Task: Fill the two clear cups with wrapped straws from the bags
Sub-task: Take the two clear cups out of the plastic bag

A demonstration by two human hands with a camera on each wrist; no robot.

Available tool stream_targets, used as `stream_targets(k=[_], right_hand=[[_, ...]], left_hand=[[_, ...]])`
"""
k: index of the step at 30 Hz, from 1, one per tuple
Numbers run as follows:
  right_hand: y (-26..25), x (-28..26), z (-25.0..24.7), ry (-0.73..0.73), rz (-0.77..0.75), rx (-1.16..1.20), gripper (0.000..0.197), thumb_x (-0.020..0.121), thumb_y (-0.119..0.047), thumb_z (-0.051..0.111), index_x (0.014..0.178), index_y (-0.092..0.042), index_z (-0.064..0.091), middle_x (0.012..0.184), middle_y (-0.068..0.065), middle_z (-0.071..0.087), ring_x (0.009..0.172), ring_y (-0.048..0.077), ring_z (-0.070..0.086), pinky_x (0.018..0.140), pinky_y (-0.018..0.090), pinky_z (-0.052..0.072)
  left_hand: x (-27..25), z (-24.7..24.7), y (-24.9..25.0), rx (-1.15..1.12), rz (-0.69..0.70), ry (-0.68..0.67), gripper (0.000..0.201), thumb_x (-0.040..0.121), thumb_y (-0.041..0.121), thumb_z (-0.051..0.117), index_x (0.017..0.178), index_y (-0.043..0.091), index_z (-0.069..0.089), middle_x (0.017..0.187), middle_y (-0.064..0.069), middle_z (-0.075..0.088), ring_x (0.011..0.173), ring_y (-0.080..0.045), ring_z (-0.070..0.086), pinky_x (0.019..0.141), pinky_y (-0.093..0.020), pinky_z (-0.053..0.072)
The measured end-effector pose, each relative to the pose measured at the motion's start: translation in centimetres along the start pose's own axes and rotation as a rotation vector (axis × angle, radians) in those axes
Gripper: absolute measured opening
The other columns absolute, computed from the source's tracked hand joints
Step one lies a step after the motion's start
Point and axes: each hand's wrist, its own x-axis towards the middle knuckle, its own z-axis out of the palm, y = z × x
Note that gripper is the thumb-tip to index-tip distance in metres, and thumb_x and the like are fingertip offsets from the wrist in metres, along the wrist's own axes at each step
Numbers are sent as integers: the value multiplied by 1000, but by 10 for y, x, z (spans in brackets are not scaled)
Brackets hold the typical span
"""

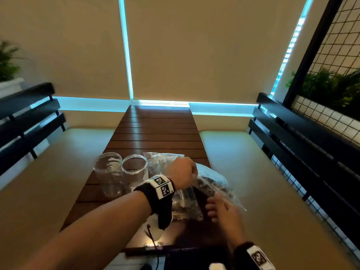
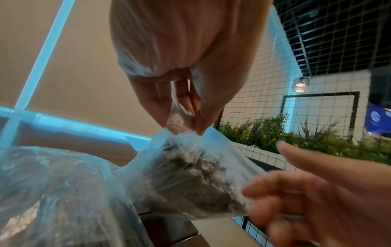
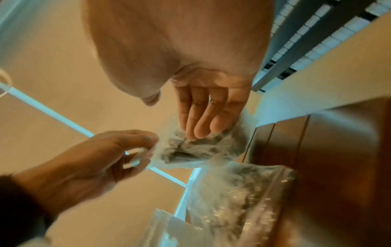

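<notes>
Two empty clear cups (image 1: pixel 110 172) (image 1: pixel 134 167) stand side by side on the left of the dark slatted table (image 1: pixel 155 129). My left hand (image 1: pixel 190 177) pinches the top edge of a clear bag of wrapped straws (image 2: pixel 190 175) and holds it lifted above the table. My right hand (image 1: pixel 211 208) reaches to the same bag (image 3: pixel 201 150) with straight fingers (image 3: pixel 201 123) that touch its side. A second straw bag (image 3: pixel 239 192) lies flat on the table beneath. A third bag (image 1: pixel 165 159) lies behind my left hand, next to the cups.
Cream bench cushions (image 1: pixel 253 172) flank the narrow table on both sides, with black slatted backrests (image 1: pixel 292 137) beyond them. A black cable (image 1: pixel 152 236) hangs at the table's near edge. Plants (image 1: pixel 331 84) stand behind a wire grid at right.
</notes>
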Motion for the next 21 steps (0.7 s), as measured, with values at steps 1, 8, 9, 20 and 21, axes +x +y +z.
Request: stream_targets(k=[1, 8, 9, 20, 21], right_hand=[[-7, 9, 6, 17, 26, 67, 50, 89, -59, 51, 85, -14, 72, 74, 5, 73, 61, 12, 62, 56, 26, 48], [-48, 53, 35, 24, 202, 344, 20, 93, -21, 65, 87, -3, 69, 66, 5, 64, 48, 9, 54, 41, 19, 43], [-52, 58, 38, 23, 243, 359, 15, 92, -19, 65, 88, -4, 69, 68, 6, 65, 49, 9, 55, 44, 20, 45], [-72, 89, 51, 88, 394, 525, 25, 91, 1, 48, 70, -12, 53, 48, 0, 53, 35, 7, 49, 36, 16, 40], [-74, 91, 51, 87, 360, 478, 24, 90, 0, 49, 70, -13, 53, 53, 1, 54, 40, 8, 51, 39, 19, 43]], left_hand=[[-1, 0, 0, -28, -14, 2, 14, 80, 15, 63, 74, 19, 75, 80, 5, 72, 77, -12, 66, 68, -27, 54], [0, 4, -4, -178, -96, 33, 11, 88, 25, 71, 78, 19, 72, 77, 9, 68, 75, -9, 64, 70, -26, 52], [1, 4, -4, -209, -115, 33, 12, 89, 24, 69, 78, 20, 72, 78, 8, 69, 76, -10, 65, 70, -28, 54], [8, -5, 1, -361, -223, 32, 19, 87, 16, 69, 68, 19, 69, 77, -6, 73, 77, -25, 73, 66, -44, 63], [9, -8, 1, -359, -219, 36, 18, 85, 17, 72, 67, 19, 70, 77, -6, 74, 76, -25, 74, 64, -41, 63]])
